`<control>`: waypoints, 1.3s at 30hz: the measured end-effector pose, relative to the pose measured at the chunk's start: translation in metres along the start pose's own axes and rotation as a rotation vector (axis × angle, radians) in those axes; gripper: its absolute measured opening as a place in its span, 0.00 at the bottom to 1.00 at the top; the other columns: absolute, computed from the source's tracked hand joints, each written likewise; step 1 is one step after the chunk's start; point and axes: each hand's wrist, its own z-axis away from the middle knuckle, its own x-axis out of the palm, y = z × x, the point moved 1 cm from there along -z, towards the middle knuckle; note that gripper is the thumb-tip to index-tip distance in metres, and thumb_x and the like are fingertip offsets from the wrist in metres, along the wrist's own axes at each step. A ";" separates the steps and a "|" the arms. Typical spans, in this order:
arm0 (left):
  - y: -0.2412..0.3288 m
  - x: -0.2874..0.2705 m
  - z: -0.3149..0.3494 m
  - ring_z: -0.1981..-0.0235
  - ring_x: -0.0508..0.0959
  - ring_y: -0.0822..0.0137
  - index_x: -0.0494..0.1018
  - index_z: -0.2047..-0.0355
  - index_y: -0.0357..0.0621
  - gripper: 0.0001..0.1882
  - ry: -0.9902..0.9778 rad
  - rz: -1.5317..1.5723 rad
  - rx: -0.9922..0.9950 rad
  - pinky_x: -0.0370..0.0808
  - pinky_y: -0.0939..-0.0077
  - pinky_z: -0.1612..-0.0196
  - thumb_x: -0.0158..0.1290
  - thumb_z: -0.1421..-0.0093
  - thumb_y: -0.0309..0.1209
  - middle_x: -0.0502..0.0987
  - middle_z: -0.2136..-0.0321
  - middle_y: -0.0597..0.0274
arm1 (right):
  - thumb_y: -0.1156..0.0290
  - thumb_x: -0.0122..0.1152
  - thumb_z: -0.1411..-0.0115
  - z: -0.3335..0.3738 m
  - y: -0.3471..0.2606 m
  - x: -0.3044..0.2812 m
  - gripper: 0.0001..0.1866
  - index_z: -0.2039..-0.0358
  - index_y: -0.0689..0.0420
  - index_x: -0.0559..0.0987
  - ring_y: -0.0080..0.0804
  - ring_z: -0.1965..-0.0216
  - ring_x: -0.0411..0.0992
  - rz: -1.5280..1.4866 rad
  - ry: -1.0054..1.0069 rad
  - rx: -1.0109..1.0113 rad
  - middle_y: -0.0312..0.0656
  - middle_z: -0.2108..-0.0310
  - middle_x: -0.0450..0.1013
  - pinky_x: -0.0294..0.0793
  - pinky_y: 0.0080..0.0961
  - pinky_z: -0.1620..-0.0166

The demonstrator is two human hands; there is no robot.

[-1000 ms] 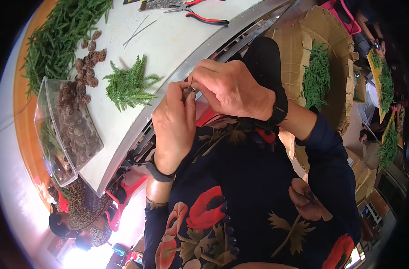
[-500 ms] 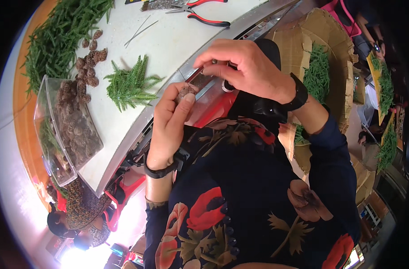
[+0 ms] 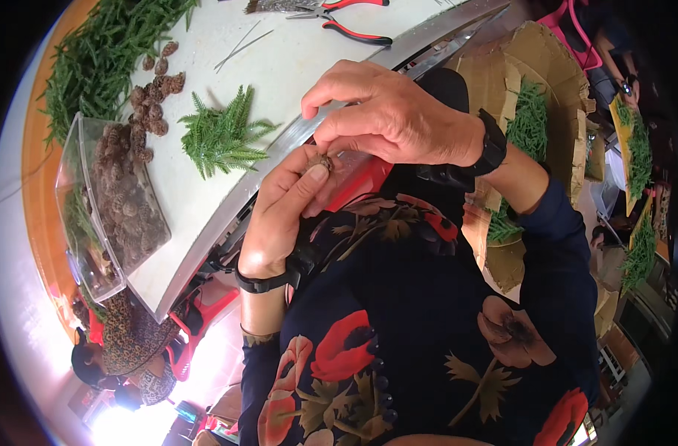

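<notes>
Between the thumb and fingers of my left hand (image 3: 276, 204) is a small brown pinecone (image 3: 323, 162), held just off the table's near edge. Only its top shows past the thumb. My right hand (image 3: 398, 115) reaches over from the right with thumb and forefinger pinched close beside the pinecone. Whatever is in that pinch is too small or hidden to make out. A green artificial sprig (image 3: 224, 137) lies on the white table (image 3: 205, 212) to the left of my hands.
Loose pinecones (image 3: 147, 111) lie by a clear plastic bin (image 3: 82, 201) full of more. Green garland (image 3: 101, 59) is heaped at the far left. Red-handled pliers (image 3: 354, 33) and thin wires (image 3: 242, 48) are at the back. A cardboard box (image 3: 562, 89) with greenery stands right.
My right hand has come down and left, its fingertips now next to the pinecone. My left hand still grips the pinecone, now slightly lower and further right.
</notes>
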 end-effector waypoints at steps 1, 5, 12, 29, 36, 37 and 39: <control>0.000 0.002 0.001 0.78 0.62 0.79 0.70 0.56 0.35 0.11 0.059 -0.089 0.037 0.58 0.86 0.74 0.46 0.33 0.30 0.67 0.77 0.71 | 0.77 0.67 0.50 -0.001 -0.001 0.002 0.09 0.67 0.59 0.77 0.32 0.61 0.73 0.064 0.009 -0.025 0.36 0.61 0.71 0.72 0.26 0.64; -0.009 0.011 -0.005 0.75 0.67 0.76 0.70 0.57 0.35 0.10 0.295 -0.659 0.205 0.64 0.81 0.71 0.47 0.33 0.29 0.70 0.76 0.67 | 0.75 0.64 0.46 0.005 -0.004 0.015 0.07 0.67 0.59 0.75 0.34 0.65 0.72 0.182 -0.090 0.212 0.39 0.63 0.72 0.72 0.26 0.64; -0.019 0.003 -0.012 0.74 0.71 0.70 0.69 0.59 0.35 0.09 0.433 -0.593 0.285 0.69 0.75 0.68 0.47 0.33 0.29 0.73 0.76 0.58 | 0.74 0.60 0.39 0.030 -0.009 0.047 0.07 0.61 0.61 0.77 0.21 0.70 0.70 -0.632 0.324 0.817 0.36 0.66 0.74 0.69 0.19 0.68; -0.003 0.004 0.007 0.71 0.78 0.48 0.66 0.58 0.37 0.09 0.362 -0.681 0.265 0.73 0.66 0.67 0.48 0.35 0.29 0.76 0.74 0.47 | 0.69 0.64 0.40 0.019 -0.028 0.064 0.09 0.63 0.59 0.81 0.10 0.77 0.61 -1.303 0.423 1.143 0.27 0.74 0.73 0.57 0.10 0.74; 0.006 -0.010 0.028 0.72 0.75 0.59 0.70 0.53 0.37 0.12 0.573 -0.761 0.339 0.72 0.72 0.66 0.49 0.36 0.26 0.74 0.70 0.51 | 0.70 0.62 0.39 0.010 -0.023 0.049 0.06 0.64 0.57 0.80 0.12 0.77 0.61 -1.187 0.375 1.126 0.27 0.74 0.71 0.58 0.11 0.73; 0.010 -0.022 0.031 0.72 0.74 0.62 0.71 0.54 0.37 0.11 0.671 -0.769 0.356 0.72 0.73 0.65 0.49 0.36 0.26 0.74 0.70 0.53 | 0.71 0.62 0.39 0.008 -0.021 0.042 0.05 0.64 0.57 0.80 0.13 0.77 0.61 -1.162 0.395 1.126 0.27 0.74 0.71 0.58 0.11 0.73; 0.024 -0.051 0.041 0.72 0.73 0.64 0.73 0.56 0.37 0.10 0.840 -0.920 0.425 0.71 0.75 0.64 0.48 0.36 0.27 0.74 0.69 0.55 | 0.71 0.61 0.39 0.002 -0.013 0.030 0.05 0.64 0.57 0.80 0.13 0.77 0.61 -1.176 0.395 1.115 0.28 0.74 0.71 0.59 0.11 0.73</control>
